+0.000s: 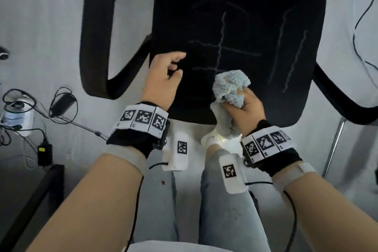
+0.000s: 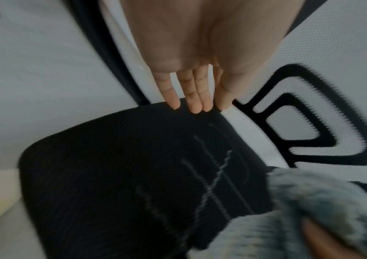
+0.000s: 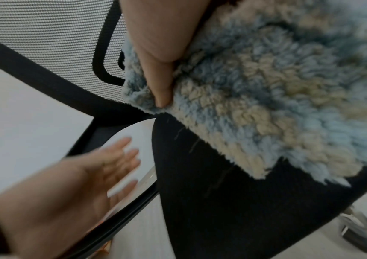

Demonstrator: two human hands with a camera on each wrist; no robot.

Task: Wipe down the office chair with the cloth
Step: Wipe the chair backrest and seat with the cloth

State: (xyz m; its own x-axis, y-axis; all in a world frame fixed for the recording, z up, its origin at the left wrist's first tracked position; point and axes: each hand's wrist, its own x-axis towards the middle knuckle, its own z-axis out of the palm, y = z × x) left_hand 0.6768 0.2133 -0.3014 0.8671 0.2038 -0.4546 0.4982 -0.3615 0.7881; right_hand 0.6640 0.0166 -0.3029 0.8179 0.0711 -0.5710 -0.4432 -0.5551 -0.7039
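Office chair (image 1: 241, 32) in front of both hands, black seat with chalky lines beyond the fingers. Cloth (image 1: 230, 88), fluffy blue-beige, bunched in right hand (image 1: 245, 106), fingers curled around it, just above seat's near edge. Left hand (image 1: 163, 80) at seat's left edge, fingers straight and relaxed, holding nothing.

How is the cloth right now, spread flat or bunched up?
Bunched up. The cloth is wadded in the right hand, whose fingers curl round it, with one end hanging below the hand at the seat front.
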